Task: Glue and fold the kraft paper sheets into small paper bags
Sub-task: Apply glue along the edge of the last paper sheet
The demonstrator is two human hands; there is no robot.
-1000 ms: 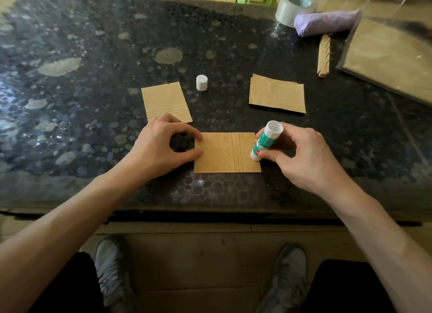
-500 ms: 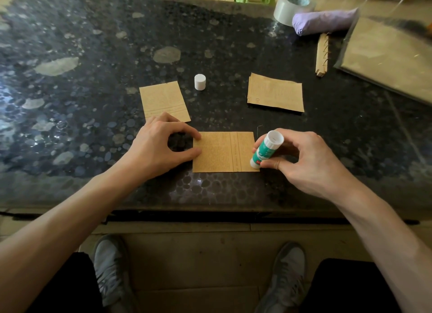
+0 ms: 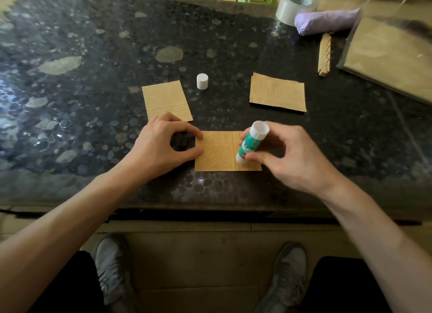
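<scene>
**Glue stick shifts left onto the sheet**

Since half a second ago the glue stick (image 3: 251,142) has moved left from the sheet's right edge, and its tip now sits on the narrow strip right of the crease. The right hand (image 3: 294,158) has its grip clamped round the tube. The kraft sheet (image 3: 217,151) lies flat near the front of the desk (image 3: 93,55). The left hand (image 3: 161,146) clamps nothing; its thumb and forefinger tips press the sheet's left edge. The white cap (image 3: 202,81) stands behind.
</scene>
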